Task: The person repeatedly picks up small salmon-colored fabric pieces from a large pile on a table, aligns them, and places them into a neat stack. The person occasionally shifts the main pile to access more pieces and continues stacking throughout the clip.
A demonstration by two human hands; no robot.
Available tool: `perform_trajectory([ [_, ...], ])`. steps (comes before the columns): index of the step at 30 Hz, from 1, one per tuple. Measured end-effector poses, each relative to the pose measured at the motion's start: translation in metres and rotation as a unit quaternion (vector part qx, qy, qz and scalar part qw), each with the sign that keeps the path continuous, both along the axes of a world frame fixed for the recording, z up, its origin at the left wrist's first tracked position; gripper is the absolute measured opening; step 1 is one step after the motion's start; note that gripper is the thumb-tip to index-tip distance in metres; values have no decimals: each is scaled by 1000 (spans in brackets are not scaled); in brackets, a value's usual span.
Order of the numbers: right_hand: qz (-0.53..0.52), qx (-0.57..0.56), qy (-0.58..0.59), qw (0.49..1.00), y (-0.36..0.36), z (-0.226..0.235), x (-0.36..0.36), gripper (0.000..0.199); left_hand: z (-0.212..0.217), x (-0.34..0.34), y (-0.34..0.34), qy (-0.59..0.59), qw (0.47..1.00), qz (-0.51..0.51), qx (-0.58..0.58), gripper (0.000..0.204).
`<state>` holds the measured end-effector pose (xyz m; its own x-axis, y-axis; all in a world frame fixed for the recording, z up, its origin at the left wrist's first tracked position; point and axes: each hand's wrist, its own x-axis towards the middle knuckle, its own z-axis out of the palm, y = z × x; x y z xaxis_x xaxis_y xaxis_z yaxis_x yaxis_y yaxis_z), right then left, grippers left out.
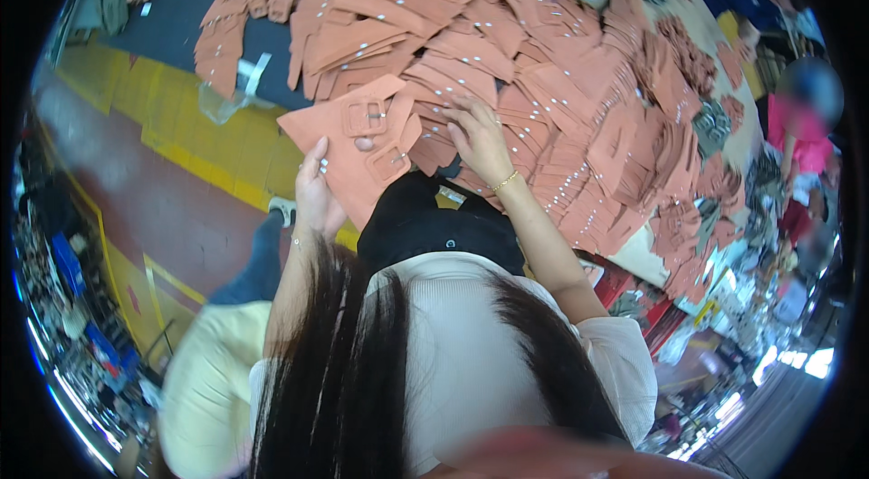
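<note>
My left hand point(317, 194) grips a salmon-coloured fabric piece point(348, 176) near its lower left edge, thumb on top. On the piece are two fabric-covered square buckles, an upper buckle point(365, 117) and a lower buckle point(388, 166). To the right, my right hand point(478, 137) is open, its fingers spread over stacked salmon fabric pieces point(457, 58); whether the fingertips touch them is unclear. Small white stickers dot many of the stacked pieces.
Fanned stacks cover most of the dark table point(172, 31). A clear plastic bag point(222, 103) hangs at its near left edge. Yellow-marked floor point(172, 130) lies to the left, where another person's leg point(253, 262) shows. Olive bundles point(712, 126) and other people are at the right.
</note>
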<state>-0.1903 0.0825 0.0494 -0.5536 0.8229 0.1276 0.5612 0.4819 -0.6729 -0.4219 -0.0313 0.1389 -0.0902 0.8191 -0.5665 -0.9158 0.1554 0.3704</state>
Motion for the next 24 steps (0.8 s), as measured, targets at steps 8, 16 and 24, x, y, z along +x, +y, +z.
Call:
perform_trajectory([
  [8, -141, 23, -5, 990, 106, -44, 43, 15, -9, 29, -2, 171, 974, -111, -96, 35],
  [16, -207, -3, -60, 976, 146, -65, 92, 17, -8, 26, -43, 202, 970, -41, -130, 36],
  [24, -194, 55, -171, 964, 131, -74, 73, 16, -31, 32, -45, 243, 957, -136, -85, 47],
])
